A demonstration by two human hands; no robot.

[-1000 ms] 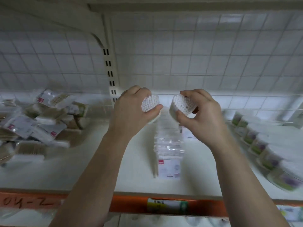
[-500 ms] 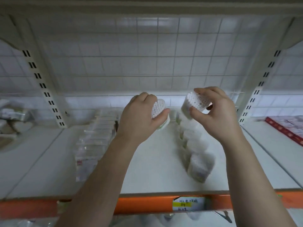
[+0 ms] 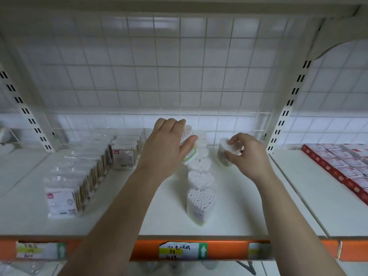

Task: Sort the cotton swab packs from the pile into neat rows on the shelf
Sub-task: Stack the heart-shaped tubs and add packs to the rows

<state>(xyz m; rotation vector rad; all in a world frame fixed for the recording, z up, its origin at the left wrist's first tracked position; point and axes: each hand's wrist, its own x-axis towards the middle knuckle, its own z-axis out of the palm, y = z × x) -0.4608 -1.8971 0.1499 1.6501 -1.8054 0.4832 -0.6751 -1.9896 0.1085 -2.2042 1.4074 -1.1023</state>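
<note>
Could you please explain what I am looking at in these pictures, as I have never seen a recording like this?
There is no machine here. A person wears a camera on the head, so the single view looks forward and down over both forearms at a shop shelf. The left hand grips a heart-shaped tub of cotton swabs. The right hand holds a second tub beside a row of matching tubs. Bagged swab packs stand in rows on the left, and red boxes on the right.
</note>
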